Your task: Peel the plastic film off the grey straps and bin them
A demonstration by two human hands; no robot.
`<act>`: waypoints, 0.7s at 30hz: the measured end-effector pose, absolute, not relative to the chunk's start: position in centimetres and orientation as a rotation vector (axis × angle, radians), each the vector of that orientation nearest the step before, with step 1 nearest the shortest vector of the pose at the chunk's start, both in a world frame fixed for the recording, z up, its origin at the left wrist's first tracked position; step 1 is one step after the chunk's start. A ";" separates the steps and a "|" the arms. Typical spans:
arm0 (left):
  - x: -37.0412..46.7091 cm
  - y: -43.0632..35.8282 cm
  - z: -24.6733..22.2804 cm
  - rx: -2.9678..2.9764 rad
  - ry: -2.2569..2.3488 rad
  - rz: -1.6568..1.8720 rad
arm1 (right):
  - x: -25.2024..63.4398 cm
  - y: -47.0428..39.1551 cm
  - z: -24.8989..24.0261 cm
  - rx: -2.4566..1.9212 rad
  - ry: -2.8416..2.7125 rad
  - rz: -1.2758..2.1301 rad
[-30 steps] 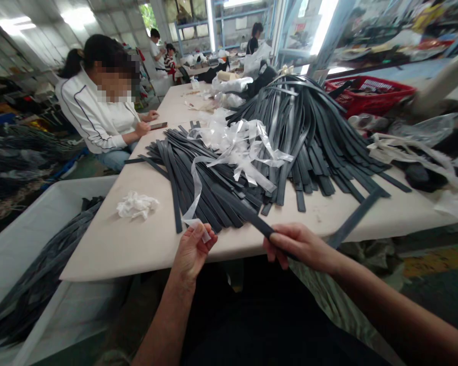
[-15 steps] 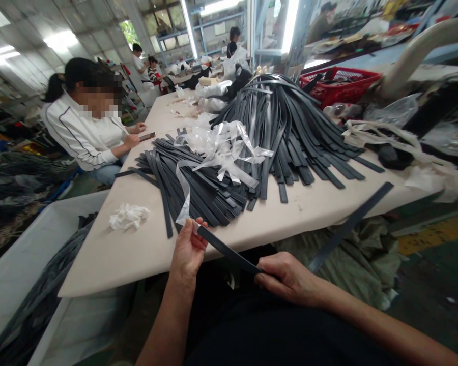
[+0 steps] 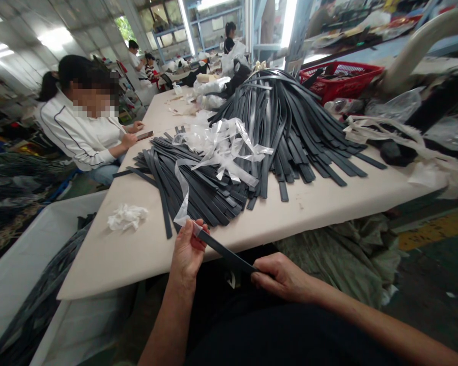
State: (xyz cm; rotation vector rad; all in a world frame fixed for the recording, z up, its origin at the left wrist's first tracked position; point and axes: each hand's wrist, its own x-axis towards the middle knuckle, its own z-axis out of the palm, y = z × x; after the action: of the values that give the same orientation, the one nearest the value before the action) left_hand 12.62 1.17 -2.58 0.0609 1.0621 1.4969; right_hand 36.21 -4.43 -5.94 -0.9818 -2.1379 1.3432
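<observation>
A dark flat strap (image 3: 225,251) stretches between my two hands, just off the near edge of the table. My left hand (image 3: 189,249) is closed in a pinch at the strap's upper end, where a strip of clear plastic film (image 3: 182,203) meets it. From there the film runs up onto a crumpled heap of film (image 3: 229,145). My right hand (image 3: 278,274) is closed around the strap lower down, and its far end is hidden. Beyond my hands lie a smaller pile of dark straps (image 3: 198,188) and a larger bundle of straps (image 3: 286,122).
On the beige table (image 3: 110,254) lies crumpled white film (image 3: 127,217). A white bin (image 3: 7,274) of dark strips stands at left. A person in a white jacket (image 3: 68,127) sits at the left edge, holding a phone (image 3: 145,135). A red basket (image 3: 339,79) stands at back right.
The strap's loose tail, which swung out right beyond my right hand, is out of sight now. My right hand has shifted slightly left; the left hand has barely moved.
</observation>
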 end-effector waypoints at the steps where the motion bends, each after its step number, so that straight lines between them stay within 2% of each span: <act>1: 12.5 1.1 -2.7 0.078 1.065 1.495 | 36.3 -4.4 -6.0 -0.987 -2.125 1.360; 11: 14.3 -1.0 -5.0 0.260 0.992 1.386 | 34.4 -3.8 -5.4 -1.112 -1.872 1.604; 15: 15.9 -2.8 -5.9 0.299 0.988 1.285 | 32.8 -3.1 -5.3 -1.014 -1.697 1.723; 21: 14.6 -3.4 -6.4 0.247 1.047 1.382 | 35.9 -4.9 -7.9 -0.945 -1.754 1.916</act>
State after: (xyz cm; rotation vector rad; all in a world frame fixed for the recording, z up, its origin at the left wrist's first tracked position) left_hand 14.58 -3.42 -6.37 0.2472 1.0470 1.3818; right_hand 35.88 -4.89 -7.93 -0.9446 -1.7535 1.9158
